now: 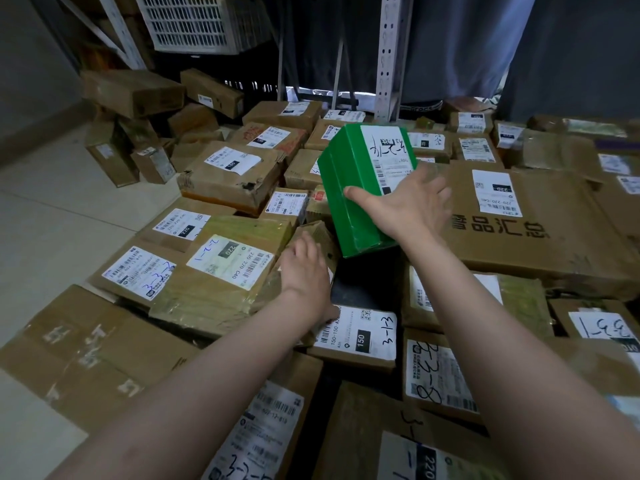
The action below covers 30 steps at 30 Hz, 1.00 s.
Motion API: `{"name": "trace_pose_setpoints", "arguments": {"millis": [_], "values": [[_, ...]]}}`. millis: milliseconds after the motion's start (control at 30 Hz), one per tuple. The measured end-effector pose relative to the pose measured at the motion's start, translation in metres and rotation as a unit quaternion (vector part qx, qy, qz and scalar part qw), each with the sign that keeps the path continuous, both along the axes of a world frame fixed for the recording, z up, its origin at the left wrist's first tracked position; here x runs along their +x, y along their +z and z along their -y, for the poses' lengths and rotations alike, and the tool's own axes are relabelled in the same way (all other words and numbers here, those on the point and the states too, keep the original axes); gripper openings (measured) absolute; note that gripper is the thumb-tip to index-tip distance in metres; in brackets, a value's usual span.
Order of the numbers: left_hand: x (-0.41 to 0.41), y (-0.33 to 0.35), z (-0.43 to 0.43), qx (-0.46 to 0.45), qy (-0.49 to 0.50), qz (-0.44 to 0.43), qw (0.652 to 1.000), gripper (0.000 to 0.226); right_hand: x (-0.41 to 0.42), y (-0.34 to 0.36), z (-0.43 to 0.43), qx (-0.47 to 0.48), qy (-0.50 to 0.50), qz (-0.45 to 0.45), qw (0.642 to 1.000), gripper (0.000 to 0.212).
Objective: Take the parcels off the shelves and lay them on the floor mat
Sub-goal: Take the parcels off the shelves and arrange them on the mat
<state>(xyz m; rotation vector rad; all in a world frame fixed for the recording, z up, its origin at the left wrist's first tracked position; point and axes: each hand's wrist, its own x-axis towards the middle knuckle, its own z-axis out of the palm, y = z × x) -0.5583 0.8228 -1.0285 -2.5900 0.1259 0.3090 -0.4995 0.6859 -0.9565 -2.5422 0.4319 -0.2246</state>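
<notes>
Head: right grip [405,202] holds one green parcel [349,168]; left grip [304,268], one brown parcel [322,237].

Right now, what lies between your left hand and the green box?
A small brown box, touched by the left hand, its far corner close beside the green box in the right hand. Head view.

The right hand [408,202] holds a tilted green box [346,161] above labelled cardboard parcels [228,261], thumb on its green side, fingers across its white label. The left hand [306,268] curls over a small brown parcel [322,237]. A perforated metal shelf upright [389,57] stands behind.
</notes>
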Motion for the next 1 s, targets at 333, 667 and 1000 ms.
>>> {"name": "trace_pose_setpoints", "arguments": {"millis": [333, 667, 1000], "values": [[0.001, 0.006, -0.002, -0.130, 0.031, 0.027, 0.991, 0.099, -0.002, -0.010, -0.003, -0.012, 0.021, -0.008, 1.000, 0.130], [-0.003, -0.003, -0.012, -0.042, 0.089, -0.025, 0.995, 0.094, -0.003, -0.023, -0.012, -0.068, 0.056, -0.073, 0.993, 0.127], [-0.007, -0.005, -0.008, -0.064, 0.143, 0.000, 0.988, 0.096, -0.002, -0.043, -0.026, -0.155, 0.073, -0.146, 0.974, 0.144]]}}
